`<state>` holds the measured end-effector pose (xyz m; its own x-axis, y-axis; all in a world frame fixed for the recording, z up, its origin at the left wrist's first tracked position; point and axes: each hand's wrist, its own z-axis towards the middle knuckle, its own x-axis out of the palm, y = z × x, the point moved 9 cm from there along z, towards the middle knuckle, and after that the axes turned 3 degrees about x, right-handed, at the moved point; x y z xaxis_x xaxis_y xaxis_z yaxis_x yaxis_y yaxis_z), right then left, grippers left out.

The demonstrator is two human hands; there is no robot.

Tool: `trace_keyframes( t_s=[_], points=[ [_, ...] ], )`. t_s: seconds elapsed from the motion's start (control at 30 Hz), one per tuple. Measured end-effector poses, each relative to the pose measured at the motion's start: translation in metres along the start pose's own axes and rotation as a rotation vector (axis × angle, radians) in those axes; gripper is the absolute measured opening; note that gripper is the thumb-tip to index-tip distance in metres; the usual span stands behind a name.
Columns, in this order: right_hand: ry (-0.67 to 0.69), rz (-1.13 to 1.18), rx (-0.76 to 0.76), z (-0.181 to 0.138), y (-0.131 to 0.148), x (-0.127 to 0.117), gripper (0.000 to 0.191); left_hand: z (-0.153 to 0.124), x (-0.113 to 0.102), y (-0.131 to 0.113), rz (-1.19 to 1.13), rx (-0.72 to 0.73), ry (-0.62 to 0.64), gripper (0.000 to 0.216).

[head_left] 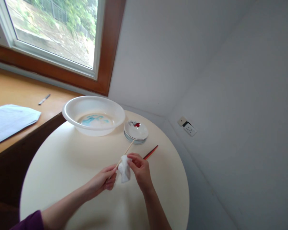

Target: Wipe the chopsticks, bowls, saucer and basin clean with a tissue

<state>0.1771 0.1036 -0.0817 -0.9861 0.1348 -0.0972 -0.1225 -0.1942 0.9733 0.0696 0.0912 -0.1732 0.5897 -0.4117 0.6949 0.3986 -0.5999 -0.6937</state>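
My left hand is closed around the lower end of a light wooden chopstick, which slants up and away to the right. A crumpled white tissue hangs at the chopstick's middle, pinched in the fingers of my right hand. Whether the tissue wraps fully around the stick I cannot tell. Just beyond my right hand lies a red chopstick-like stick, partly hidden by that hand; it may be more than one. The far tip of the wooden chopstick appears in front of a stack of small plates, the top one with a red flower.
A translucent white basin stands at the back of the round table, blue showing at its bottom. On the wooden desk at left are papers and a pen. A wall with a socket borders the right side.
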Motion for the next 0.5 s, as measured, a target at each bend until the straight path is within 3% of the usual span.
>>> trace_keyframes(
  t_s=[0.13,0.23,0.33,0.5],
  points=[
    [-0.121,-0.291,-0.174,-0.003,0.006,-0.004,0.014,-0.003,0.005,-0.002,-0.042,0.001,0.028,0.034],
    [-0.120,-0.472,-0.230,-0.005,0.007,0.000,0.022,-0.005,0.007,-0.004,-0.059,0.005,0.036,0.034],
    [-0.128,-0.560,-0.246,-0.005,0.006,0.000,0.030,-0.006,0.010,-0.007,-0.048,0.015,0.054,0.034],
    [-0.262,-0.576,-0.161,0.002,-0.001,-0.020,0.042,-0.006,0.011,-0.012,-0.029,0.044,0.039,0.035]
  ],
)
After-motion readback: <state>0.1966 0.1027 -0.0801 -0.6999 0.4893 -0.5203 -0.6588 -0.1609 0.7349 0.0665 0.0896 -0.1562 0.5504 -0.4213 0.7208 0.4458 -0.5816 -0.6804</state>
